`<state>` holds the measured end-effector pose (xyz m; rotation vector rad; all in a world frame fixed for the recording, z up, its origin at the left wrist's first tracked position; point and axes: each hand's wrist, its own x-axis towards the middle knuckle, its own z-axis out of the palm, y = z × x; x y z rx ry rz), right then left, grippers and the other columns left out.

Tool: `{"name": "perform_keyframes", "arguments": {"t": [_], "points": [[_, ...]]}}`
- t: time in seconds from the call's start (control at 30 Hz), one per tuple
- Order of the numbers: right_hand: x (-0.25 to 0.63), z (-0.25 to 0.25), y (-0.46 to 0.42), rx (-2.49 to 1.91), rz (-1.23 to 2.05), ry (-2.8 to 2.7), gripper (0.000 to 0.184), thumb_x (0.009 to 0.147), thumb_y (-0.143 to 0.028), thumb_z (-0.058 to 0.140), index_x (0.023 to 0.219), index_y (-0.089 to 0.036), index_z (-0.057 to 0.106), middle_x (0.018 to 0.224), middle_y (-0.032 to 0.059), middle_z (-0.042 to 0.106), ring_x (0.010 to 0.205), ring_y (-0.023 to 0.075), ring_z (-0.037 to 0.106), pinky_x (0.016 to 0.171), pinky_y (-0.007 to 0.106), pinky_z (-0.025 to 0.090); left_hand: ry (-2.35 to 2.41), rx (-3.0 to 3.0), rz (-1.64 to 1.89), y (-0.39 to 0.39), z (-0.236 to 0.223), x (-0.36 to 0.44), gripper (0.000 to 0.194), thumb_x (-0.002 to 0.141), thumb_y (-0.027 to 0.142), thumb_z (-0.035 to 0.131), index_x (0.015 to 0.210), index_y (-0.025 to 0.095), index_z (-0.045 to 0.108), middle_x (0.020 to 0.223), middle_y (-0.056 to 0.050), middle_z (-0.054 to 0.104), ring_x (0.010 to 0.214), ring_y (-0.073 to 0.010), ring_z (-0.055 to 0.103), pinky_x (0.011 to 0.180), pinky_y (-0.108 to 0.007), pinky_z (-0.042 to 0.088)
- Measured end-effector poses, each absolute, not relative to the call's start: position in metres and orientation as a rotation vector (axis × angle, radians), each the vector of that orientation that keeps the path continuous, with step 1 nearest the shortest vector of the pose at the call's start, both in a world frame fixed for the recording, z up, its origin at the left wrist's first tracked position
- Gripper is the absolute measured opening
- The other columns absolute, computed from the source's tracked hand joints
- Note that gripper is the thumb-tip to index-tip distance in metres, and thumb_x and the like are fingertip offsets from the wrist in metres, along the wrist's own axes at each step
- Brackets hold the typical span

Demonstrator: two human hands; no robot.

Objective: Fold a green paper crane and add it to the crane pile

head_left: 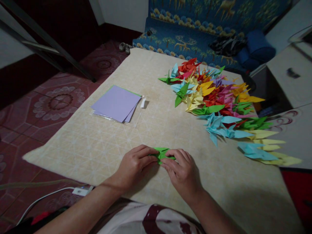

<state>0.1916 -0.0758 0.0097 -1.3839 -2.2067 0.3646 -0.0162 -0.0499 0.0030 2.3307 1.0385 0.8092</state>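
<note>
Head view: both my hands are on the folded bright-green paper piece (162, 154), which lies low on the cream, line-patterned cloth of the counter (102, 143), close in front of my body. My left hand (137, 161) has its grip nearly closed on the left end of the piece, fingers bent over it. My right hand (181, 166) has its grip nearly closed too, with thumb and fingertips together at the right end; the green shows between my two hands, and its finer folds are too small to make out. Beyond my left hand lie the square lilac paper sheets (117, 102), slightly fanned, with a thin green edge showing behind them and a clear plastic wrapper (93, 113) peeking out beneath. Just beside their right corner is a small white tab (142, 102). Farther off to my right spreads a heap of folded paper cranes (216, 97) in red, orange, yellow, green, pink, purple and light blue, many touching or overlapping, their pointed ends turned various ways. Behind the counter's far edge I see a seat with a blue cover (175, 35) patterned with trees and deer.
</note>
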Motion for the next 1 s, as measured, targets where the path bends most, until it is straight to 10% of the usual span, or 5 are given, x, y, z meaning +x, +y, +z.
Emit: {"name": "perform_keyframes", "arguments": {"t": [1.0], "points": [[0.183,0.029,-0.063,-1.736,0.710,-2.186,0.009,0.085,-0.018,0.066,0.083,-0.024,0.059,0.089,0.0004,0.059,0.089,0.0200,0.056,0.078,0.031,0.042,1.246,2.032,0.690,-0.046,0.012,-0.003,0.006,0.084,0.014,0.060,0.079,0.017,0.062,0.094,-0.005,0.062,0.089,-0.0194,0.055,0.079,-0.034,0.045]]}}
